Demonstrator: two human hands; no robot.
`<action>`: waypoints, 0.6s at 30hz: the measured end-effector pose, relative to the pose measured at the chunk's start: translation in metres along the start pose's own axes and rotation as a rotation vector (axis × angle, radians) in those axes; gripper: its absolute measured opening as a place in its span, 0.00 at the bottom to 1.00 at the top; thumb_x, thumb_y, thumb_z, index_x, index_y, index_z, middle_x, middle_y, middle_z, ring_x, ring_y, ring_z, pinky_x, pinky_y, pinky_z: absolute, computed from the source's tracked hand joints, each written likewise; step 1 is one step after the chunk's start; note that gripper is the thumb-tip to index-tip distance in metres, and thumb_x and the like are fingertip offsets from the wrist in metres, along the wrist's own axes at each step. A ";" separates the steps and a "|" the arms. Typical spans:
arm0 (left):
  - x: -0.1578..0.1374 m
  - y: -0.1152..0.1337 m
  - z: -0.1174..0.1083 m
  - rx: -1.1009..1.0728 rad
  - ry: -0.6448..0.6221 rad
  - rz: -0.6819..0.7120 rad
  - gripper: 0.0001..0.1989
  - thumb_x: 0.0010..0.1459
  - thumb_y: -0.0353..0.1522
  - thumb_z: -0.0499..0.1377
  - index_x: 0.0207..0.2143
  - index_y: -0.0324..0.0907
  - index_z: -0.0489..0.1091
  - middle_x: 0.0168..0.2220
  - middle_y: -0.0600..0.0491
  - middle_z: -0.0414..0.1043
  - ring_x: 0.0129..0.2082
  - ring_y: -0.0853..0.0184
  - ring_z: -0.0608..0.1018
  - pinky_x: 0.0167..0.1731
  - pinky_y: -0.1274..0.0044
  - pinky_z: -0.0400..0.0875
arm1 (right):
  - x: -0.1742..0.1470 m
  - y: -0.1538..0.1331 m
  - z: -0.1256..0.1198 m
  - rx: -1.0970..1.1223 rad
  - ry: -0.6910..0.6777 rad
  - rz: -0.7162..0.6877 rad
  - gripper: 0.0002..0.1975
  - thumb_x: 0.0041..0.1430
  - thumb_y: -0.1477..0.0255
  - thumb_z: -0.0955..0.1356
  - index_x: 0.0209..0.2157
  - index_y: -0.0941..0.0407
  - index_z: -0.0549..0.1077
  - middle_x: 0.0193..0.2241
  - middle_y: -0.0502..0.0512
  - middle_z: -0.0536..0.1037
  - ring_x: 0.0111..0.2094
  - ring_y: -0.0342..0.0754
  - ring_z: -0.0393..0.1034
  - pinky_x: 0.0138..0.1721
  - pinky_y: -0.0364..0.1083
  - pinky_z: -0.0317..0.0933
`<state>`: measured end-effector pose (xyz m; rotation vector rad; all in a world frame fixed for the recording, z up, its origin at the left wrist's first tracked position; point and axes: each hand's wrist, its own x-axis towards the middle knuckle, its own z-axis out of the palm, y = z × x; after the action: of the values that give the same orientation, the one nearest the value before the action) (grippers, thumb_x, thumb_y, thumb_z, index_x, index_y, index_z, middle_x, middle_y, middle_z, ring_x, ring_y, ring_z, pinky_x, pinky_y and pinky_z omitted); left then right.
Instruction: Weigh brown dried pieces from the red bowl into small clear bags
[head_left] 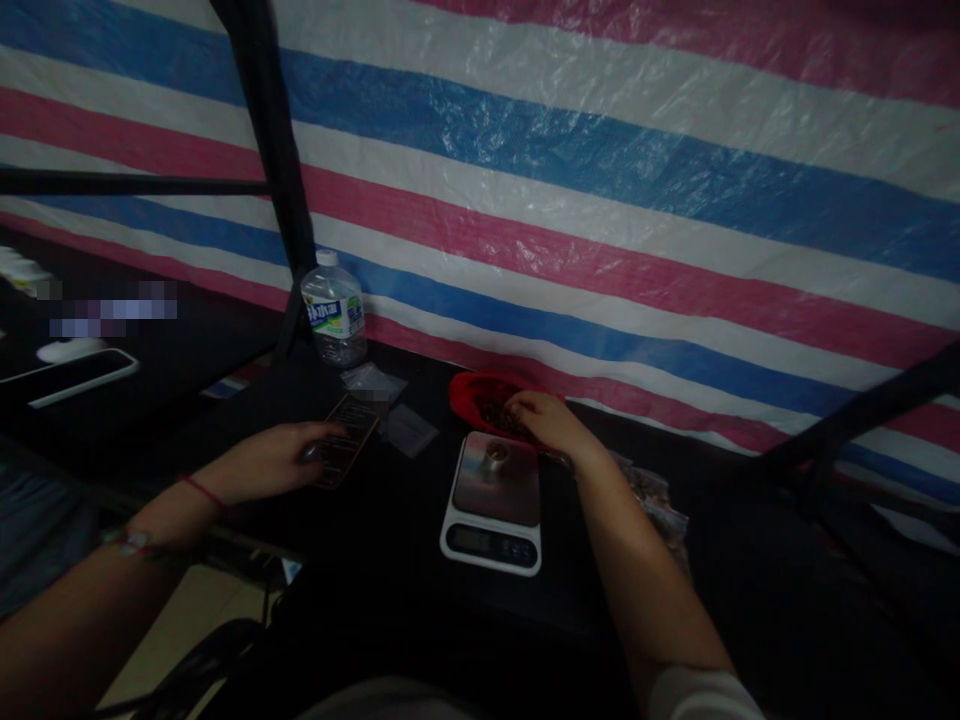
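Observation:
My left hand (289,458) lies over a phone-like dark slab with lines of text on its face (351,437), its index finger stretched out and touching the surface. A small shiny object shows under the fingers, too dim to name. My right hand (551,420) reaches into a red bowl (463,396) that holds small dark pieces (495,412). The fingertips are drawn together among the pieces; what they grip is hidden. Just in front of the bowl stands a white kitchen scale (491,548) with a small metal cup (495,457) on its plate.
Clear plastic bags (409,430) lie between the slab and the scale. A clear plastic bottle (334,315) stands behind them. Filled small bags (664,500) sit beside my right forearm. On the left table is a white-edged phone (82,375). A striped tarp (600,200) hangs behind.

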<state>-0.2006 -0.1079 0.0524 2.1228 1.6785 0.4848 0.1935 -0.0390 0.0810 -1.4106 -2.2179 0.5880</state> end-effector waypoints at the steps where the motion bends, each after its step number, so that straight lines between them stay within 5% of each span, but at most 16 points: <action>1: -0.001 -0.001 -0.001 -0.016 -0.051 0.005 0.25 0.46 0.33 0.54 0.50 0.43 0.71 0.48 0.55 0.76 0.45 0.64 0.77 0.49 0.76 0.68 | 0.000 0.000 0.000 -0.003 0.000 0.002 0.11 0.60 0.72 0.62 0.38 0.55 0.76 0.38 0.54 0.79 0.39 0.47 0.71 0.41 0.45 0.61; 8: -0.024 -0.004 -0.015 -0.129 -0.193 0.017 0.22 0.51 0.34 0.52 0.49 0.47 0.71 0.47 0.58 0.76 0.45 0.65 0.77 0.49 0.74 0.68 | 0.000 0.000 0.001 -0.002 -0.015 -0.003 0.11 0.60 0.72 0.62 0.38 0.55 0.76 0.38 0.53 0.79 0.38 0.47 0.71 0.41 0.45 0.61; 18: -0.025 -0.010 -0.017 -0.068 -0.102 0.039 0.24 0.47 0.35 0.53 0.48 0.48 0.72 0.50 0.59 0.74 0.50 0.64 0.74 0.53 0.73 0.65 | -0.002 -0.004 -0.001 -0.005 -0.002 -0.007 0.11 0.60 0.72 0.63 0.38 0.55 0.77 0.38 0.54 0.78 0.39 0.48 0.71 0.41 0.45 0.61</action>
<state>-0.2230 -0.1288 0.0616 2.0980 1.5465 0.4308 0.1918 -0.0423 0.0844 -1.4044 -2.2267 0.5817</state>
